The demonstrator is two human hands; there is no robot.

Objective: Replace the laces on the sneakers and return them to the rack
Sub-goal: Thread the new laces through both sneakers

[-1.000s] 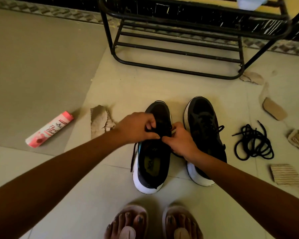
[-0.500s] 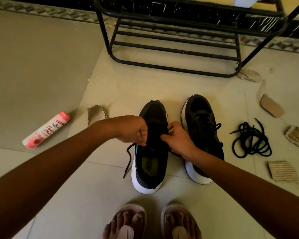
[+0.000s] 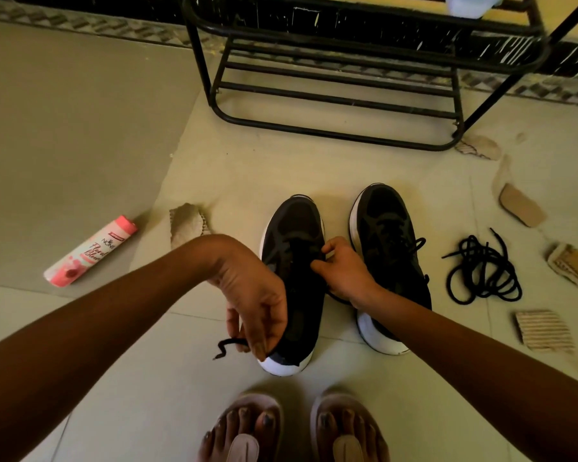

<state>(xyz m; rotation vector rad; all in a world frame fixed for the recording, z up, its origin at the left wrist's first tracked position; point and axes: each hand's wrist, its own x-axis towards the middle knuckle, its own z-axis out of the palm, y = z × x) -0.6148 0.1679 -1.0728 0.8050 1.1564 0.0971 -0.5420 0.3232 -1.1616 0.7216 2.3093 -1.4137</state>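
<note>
While my left hand [image 3: 254, 301] pinches the free lace end [image 3: 229, 345] down by the heel, my right hand [image 3: 342, 273] pinches at the eyelets of the nearer sneaker [image 3: 294, 228], which stands on the floor just beside the laced sneaker [image 3: 386, 221]. If I tug too hard, I think the lace could slip out or run uneven. Beyond them, the rack [image 3: 331, 131] shows bare lower bars; only something pale sits on top.

Pulled the left hand [image 3: 254, 301] back from the eyelets of the sneaker [image 3: 294, 228] to beside its heel, wrist bent sharply; drew the black lace end [image 3: 229, 345] out with it, left dangling curled below the pinching fingers [image 3: 232, 320].
</note>
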